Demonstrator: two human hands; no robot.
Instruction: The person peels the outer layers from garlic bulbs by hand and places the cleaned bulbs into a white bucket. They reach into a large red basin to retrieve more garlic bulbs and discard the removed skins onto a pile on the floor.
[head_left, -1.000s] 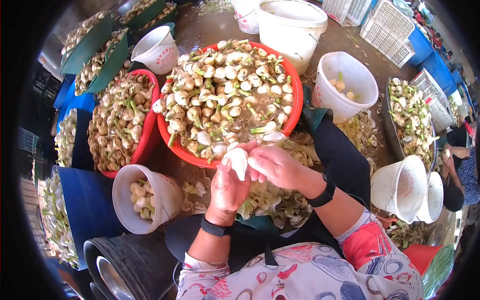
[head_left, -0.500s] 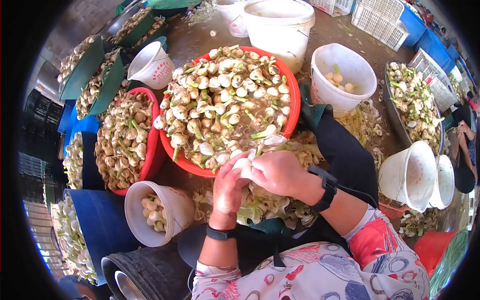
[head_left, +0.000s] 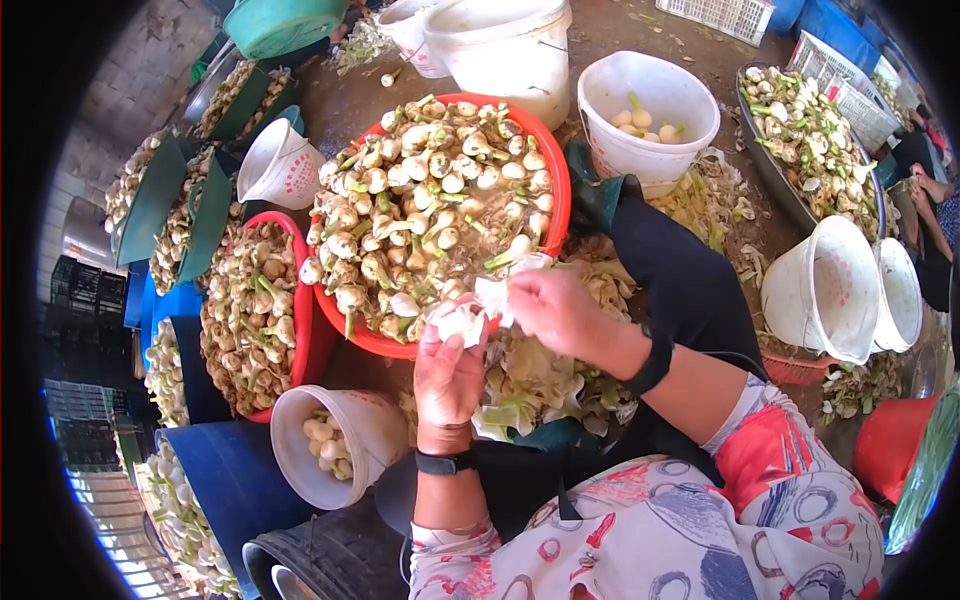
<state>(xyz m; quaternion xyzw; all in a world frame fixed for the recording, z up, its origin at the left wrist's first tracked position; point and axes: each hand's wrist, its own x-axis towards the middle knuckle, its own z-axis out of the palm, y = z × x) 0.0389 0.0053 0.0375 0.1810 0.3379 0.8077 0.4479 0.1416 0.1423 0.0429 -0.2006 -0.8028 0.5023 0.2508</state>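
Note:
My left hand [head_left: 449, 383], palm up, has its fingers closed round a white garlic bulb [head_left: 459, 324] over the near rim of a round red basin [head_left: 561, 200]. Just to its right, my right hand [head_left: 558, 308] pinches a strip of white garlic skin [head_left: 493, 296] at the bulb's side. Muddy-looking garlic bulbs [head_left: 405, 205] with short green stems fill the basin, partly in brownish water. Below my hands lies a heap of pale stripped garlic skins [head_left: 540, 385].
A white bucket with peeled bulbs [head_left: 367, 425] leans at the left; another white bucket [head_left: 650, 100] with a few bulbs stands at the upper right. Left of the basin is a red tub [head_left: 301, 300] full of garlic. A wide dark pan [head_left: 745, 105] and more white buckets [head_left: 822, 290] are at right.
My right hand has drawn away from my left, pulling skin off the bulb, which now shows more openly in my left hand. The whole view has shifted slightly.

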